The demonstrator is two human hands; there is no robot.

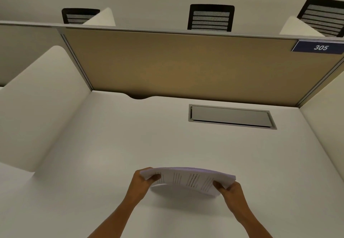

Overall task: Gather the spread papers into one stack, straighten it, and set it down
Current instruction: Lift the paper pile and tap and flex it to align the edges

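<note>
Both hands closed on paper stack [188, 179] ends, left hand [142, 182], right hand [229, 191]

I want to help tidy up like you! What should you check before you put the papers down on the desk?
1. Both ends held: left hand and right hand each grip the paper stack. Ok.
2. All sheets gathered: no loose papers on the desk. Ok.
3. Edges lined up: right end looks fanned. Not ok.
4. Stack flat: it bows upward in the middle. Not ok.
5. Landing spot below: bare desk shows. Ok.
6. Clear of the desk's metal hatch. Ok.
</note>
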